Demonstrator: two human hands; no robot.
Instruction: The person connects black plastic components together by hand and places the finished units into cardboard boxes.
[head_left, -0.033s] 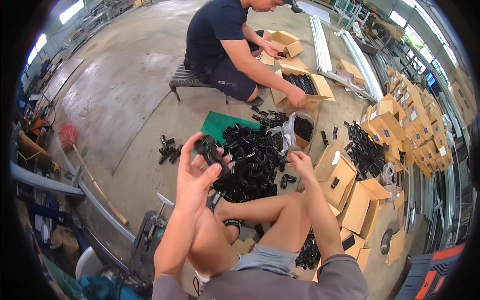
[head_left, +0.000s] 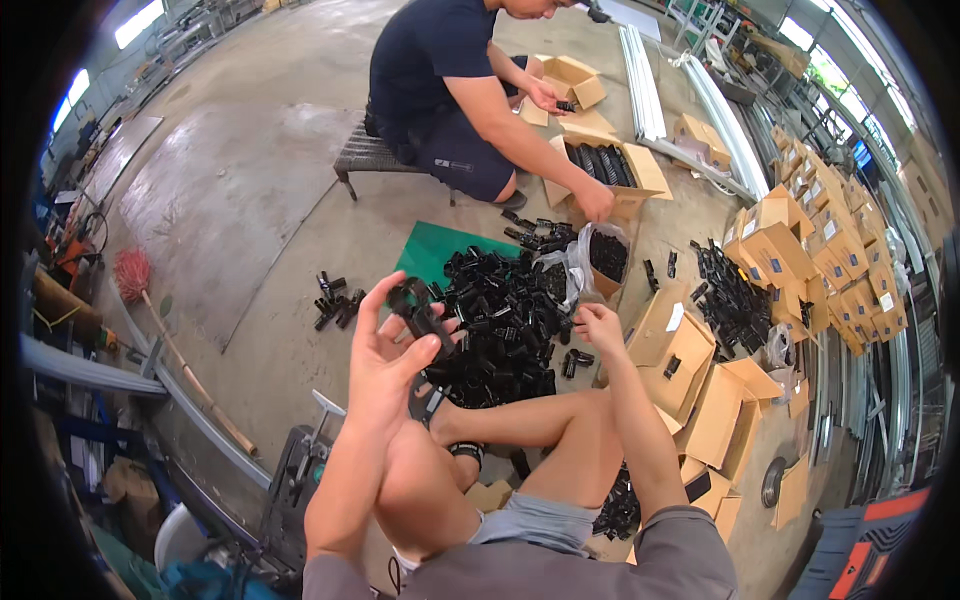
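Observation:
Raised in front of me, my left hand (head_left: 385, 345) grips a black pipe-joint-like fitting (head_left: 421, 310) between thumb and fingers. A round opening shows at the fitting's upper end. My right hand (head_left: 598, 325) hovers by the right side of a heap of black fittings (head_left: 500, 335), its fingertips pinched together. Whatever those fingertips hold, if anything, is too small to make out. The heap lies on the floor before my legs, partly over a green sheet (head_left: 430, 248). A clear bag with small black parts (head_left: 607, 255) stands just beyond my right hand.
Across the heap, a co-worker (head_left: 430, 100) on a low bench (head_left: 375, 155) reaches toward a carton of black parts (head_left: 645, 178). Open cartons (head_left: 650, 335) stand right of my leg, near another black pile (head_left: 735, 305). Stacked boxes (head_left: 825, 245) line the right; a broom (head_left: 200, 375) lies left.
The fitting in my left hand has turned slightly. My right hand stays pinched in nearly the same place.

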